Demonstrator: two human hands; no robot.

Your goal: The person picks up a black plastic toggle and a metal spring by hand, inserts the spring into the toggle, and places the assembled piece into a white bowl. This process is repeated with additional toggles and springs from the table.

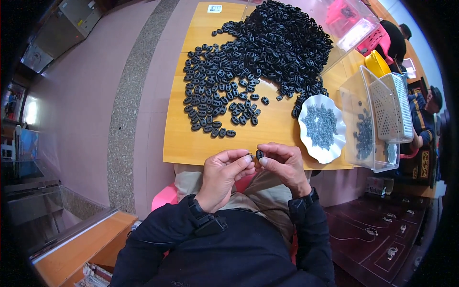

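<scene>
Held black piece: oval with holes [259,154], at the right fingertips, over or just off the table's [191,143] 6 o'clock edge; can't tell if touching it.
Long axis: roughly 12-to-6.
Right hand [284,165]: nearer one, thumb and fingers grasping the piece from its 3 o'clock side.
Left hand [222,174]: thumb and index pinched at what looks like a small thin bit [250,155], too small to identify; tips just beside the piece, at its 9 o'clock.
Loose black pieces [204,92]: 11 o'clock from hands.
Black heap [287,43]: 12 to 1.
White bowl [329,155]: 2 o'clock, small greyish bits inside.
</scene>
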